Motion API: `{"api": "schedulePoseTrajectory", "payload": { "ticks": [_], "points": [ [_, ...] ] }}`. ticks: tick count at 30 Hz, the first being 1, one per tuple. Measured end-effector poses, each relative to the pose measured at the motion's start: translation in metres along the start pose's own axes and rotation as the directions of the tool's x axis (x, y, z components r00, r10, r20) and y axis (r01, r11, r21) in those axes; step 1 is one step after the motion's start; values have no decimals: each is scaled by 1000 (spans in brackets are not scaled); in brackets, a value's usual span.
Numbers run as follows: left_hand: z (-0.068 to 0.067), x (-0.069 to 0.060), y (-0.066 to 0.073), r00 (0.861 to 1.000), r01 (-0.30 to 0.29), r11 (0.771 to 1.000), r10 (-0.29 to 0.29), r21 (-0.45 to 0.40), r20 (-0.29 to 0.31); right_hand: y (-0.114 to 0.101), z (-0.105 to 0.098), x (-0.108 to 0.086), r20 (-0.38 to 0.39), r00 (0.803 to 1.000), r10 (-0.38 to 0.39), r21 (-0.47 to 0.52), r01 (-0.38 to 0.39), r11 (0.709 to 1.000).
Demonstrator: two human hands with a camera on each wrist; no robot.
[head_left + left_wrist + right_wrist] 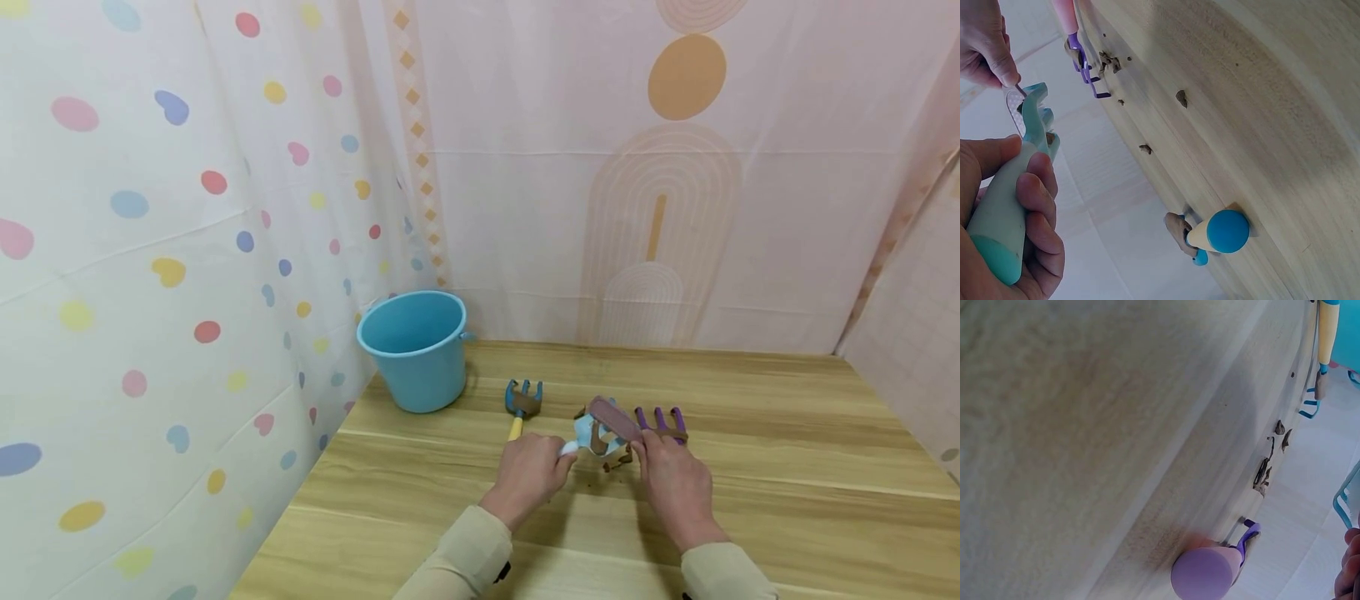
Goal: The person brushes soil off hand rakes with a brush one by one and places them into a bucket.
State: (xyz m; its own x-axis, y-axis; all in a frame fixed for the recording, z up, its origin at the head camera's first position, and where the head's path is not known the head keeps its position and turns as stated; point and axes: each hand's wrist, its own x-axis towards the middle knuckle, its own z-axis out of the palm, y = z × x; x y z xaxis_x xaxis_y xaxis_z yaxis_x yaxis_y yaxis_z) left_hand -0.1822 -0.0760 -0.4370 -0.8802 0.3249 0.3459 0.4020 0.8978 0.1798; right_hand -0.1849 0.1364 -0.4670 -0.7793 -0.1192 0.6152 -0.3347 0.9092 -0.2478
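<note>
My left hand (528,475) grips the pale handle (1002,209) of a light blue toy rake (585,432), its fingers curled round it. Brown matter sticks to the rake's head, which is held above the table. My right hand (677,487) pinches the end of a flat brownish-mauve piece (615,418), which lies against the rake's head in the head view. In the left wrist view the right hand (988,47) holds this piece at its edge, beside the prongs. Only the fingers of the right hand (1350,565) show at the right wrist view's edge.
A blue bucket (423,379) stands at the table's back left. A blue rake with a yellow handle (516,428) lies left of the hands, a purple rake (660,421) to the right, both with brown matter. Brown crumbs (1182,98) dot the wooden table (810,433).
</note>
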Motion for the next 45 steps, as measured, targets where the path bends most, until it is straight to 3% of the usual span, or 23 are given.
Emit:
{"api": "schedulePoseTrajectory", "payload": {
  "ticks": [19,23,27,31,35,45],
  "points": [
    [0,-1,1,996,70,997,-68,-30,50,-5,-3,0,36,997,62,-22,-62,998],
    [0,-1,-1,996,77,997,-77,-5,43,-5,-5,0,-42,997,70,22,-69,997],
    [1,-1,-3,995,88,996,-88,4,50,-5,-6,0,-99,995,28,78,-21,997],
    [0,-1,-4,995,83,997,-83,4,55,-6,-7,-2,24,1000,-15,118,12,993],
    [-2,-2,-3,996,70,997,-71,24,48,-5,-8,-4,145,989,16,110,-32,993],
    [-2,-1,0,998,50,997,-53,61,38,-1,-5,-2,104,994,17,-15,-16,1000]
  ]
}}
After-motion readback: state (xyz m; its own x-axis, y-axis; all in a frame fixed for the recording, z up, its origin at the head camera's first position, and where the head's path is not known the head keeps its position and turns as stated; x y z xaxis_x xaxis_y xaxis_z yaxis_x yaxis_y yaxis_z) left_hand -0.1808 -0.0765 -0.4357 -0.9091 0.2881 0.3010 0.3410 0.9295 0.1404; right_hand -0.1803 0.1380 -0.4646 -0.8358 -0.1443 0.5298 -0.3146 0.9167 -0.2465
